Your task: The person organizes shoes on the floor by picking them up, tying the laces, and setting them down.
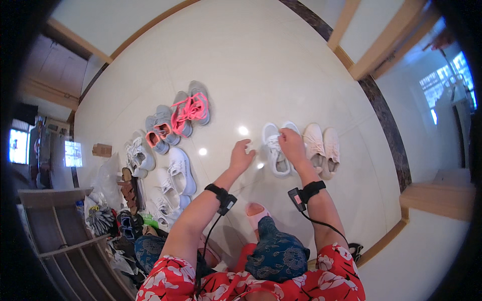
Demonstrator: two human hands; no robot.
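Note:
A pair of white lace-up sneakers (276, 152) stands on the pale tiled floor in front of me. My right hand (293, 146) is over the right shoe of that pair, fingers curled at its upper part; whether they grip it I cannot tell. Right beside them is a pair of pale pink lace-up shoes (314, 140). My left hand (242, 153) hovers left of the white pair, fingers apart and holding nothing. Further left are grey shoes with bright pink laces (199, 104), grey shoes with orange lining (163, 121) and several white sneakers (182, 165).
A slatted rack (56, 222) stands at lower left, beside a heap of shoes, a clear plastic bag (107, 177) and a brown sandal (129, 191). A small cardboard-coloured box (102, 150) lies beyond. Wood-trimmed walls and doorways border the floor.

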